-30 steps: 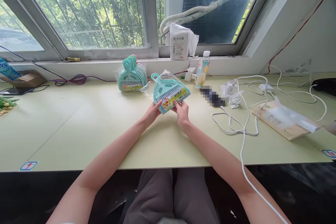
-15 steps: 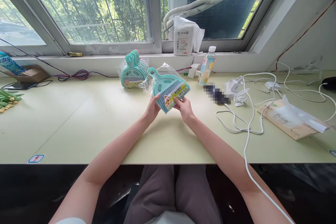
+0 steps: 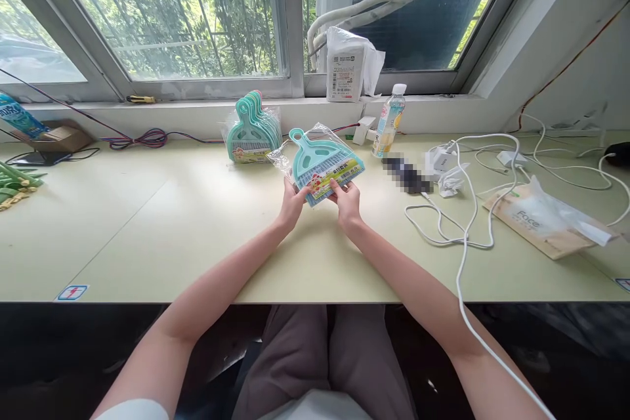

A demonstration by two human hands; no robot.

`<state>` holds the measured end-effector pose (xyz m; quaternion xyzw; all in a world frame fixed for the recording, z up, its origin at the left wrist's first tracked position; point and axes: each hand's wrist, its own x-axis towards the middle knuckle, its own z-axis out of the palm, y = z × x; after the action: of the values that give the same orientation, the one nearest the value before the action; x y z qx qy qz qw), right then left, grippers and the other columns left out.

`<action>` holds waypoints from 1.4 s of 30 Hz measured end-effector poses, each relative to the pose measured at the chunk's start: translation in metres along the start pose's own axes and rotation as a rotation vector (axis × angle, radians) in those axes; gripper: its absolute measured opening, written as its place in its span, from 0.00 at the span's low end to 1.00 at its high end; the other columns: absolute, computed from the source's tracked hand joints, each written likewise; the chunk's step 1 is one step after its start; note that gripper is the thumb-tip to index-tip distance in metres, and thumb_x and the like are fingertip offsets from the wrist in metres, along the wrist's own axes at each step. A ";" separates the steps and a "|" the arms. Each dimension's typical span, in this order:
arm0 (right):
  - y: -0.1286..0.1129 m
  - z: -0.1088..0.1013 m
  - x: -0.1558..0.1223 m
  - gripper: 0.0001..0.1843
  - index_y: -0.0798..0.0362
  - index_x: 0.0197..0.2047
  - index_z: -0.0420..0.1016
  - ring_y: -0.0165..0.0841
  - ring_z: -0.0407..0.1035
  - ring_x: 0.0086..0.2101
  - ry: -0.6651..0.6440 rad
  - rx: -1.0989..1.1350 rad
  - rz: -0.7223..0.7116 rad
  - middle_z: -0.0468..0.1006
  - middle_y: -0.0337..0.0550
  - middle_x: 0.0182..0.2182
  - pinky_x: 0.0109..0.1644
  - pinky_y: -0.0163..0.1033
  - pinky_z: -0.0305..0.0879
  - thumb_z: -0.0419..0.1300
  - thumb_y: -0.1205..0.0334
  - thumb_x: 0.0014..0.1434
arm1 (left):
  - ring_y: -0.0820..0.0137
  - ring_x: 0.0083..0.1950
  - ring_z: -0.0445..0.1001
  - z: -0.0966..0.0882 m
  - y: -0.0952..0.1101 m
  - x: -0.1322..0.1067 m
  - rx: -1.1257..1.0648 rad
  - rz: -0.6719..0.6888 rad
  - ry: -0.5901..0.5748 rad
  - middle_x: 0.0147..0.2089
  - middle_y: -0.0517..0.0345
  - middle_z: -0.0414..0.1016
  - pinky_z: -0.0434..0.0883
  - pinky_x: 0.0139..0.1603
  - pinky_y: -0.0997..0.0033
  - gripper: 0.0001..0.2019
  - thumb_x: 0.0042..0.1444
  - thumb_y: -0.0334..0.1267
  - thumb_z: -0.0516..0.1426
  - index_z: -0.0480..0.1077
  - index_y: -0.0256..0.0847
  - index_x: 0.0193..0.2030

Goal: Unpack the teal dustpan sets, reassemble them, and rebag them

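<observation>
A teal mini dustpan-and-brush set (image 3: pixel 322 165) in a clear plastic bag with a yellow label is held just above the pale green table (image 3: pixel 162 230). My left hand (image 3: pixel 292 203) pinches its lower left corner. My right hand (image 3: pixel 347 201) grips its lower right edge, thumb on the label. Behind it, by the window sill, stands a stack of several identical bagged dustpan sets (image 3: pixel 252 131).
A drink bottle (image 3: pixel 388 122), a white packet (image 3: pixel 347 67) on the sill, white chargers and tangled cables (image 3: pixel 462 210), and a brown pouch marked "Face" (image 3: pixel 546 222) lie to the right. Coloured wires (image 3: pixel 140 140) and a box (image 3: pixel 54 139) sit at the left.
Both hands have shifted the bagged set slightly to the right and tilted it a little; the grip stays the same. The camera has tipped a bit.
</observation>
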<state>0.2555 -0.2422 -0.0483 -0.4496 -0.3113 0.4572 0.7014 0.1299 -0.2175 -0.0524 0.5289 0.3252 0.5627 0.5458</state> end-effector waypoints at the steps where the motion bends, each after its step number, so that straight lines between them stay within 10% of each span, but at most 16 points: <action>1: 0.001 0.001 -0.001 0.13 0.54 0.40 0.68 0.36 0.76 0.41 -0.010 0.000 -0.004 0.78 0.45 0.40 0.46 0.43 0.76 0.65 0.58 0.54 | 0.57 0.61 0.67 0.000 -0.002 0.000 0.014 0.024 0.028 0.60 0.51 0.66 0.68 0.58 0.53 0.35 0.52 0.39 0.59 0.48 0.48 0.64; 12: -0.008 -0.004 0.012 0.10 0.52 0.41 0.68 0.32 0.75 0.37 -0.125 0.088 0.152 0.78 0.42 0.40 0.44 0.37 0.75 0.62 0.61 0.56 | 0.60 0.72 0.45 0.000 -0.004 -0.007 0.228 0.325 0.054 0.72 0.53 0.44 0.49 0.71 0.60 0.38 0.56 0.44 0.59 0.42 0.50 0.67; 27: -0.010 -0.029 0.036 0.21 0.49 0.38 0.71 0.33 0.75 0.33 0.012 0.090 0.125 0.78 0.40 0.36 0.32 0.35 0.76 0.69 0.45 0.47 | 0.55 0.69 0.54 -0.004 -0.016 -0.011 0.470 0.613 -0.114 0.72 0.41 0.41 0.59 0.64 0.51 0.36 0.62 0.52 0.51 0.35 0.52 0.70; 38: -0.011 -0.026 0.037 0.26 0.49 0.43 0.72 0.37 0.75 0.44 -0.386 0.165 0.107 0.79 0.41 0.42 0.50 0.40 0.74 0.74 0.57 0.41 | 0.59 0.71 0.49 -0.005 0.002 -0.014 0.310 0.510 0.061 0.73 0.50 0.43 0.52 0.69 0.56 0.33 0.62 0.49 0.53 0.41 0.52 0.70; 42: -0.009 -0.031 0.041 0.24 0.52 0.39 0.73 0.39 0.74 0.47 -0.366 0.167 0.098 0.80 0.42 0.40 0.54 0.43 0.72 0.75 0.62 0.37 | 0.57 0.70 0.53 -0.001 0.009 -0.017 0.179 0.333 -0.073 0.72 0.51 0.45 0.58 0.66 0.56 0.42 0.55 0.50 0.60 0.39 0.55 0.70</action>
<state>0.3011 -0.2169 -0.0522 -0.3138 -0.3724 0.5890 0.6450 0.1234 -0.2357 -0.0487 0.6420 0.2618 0.5945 0.4072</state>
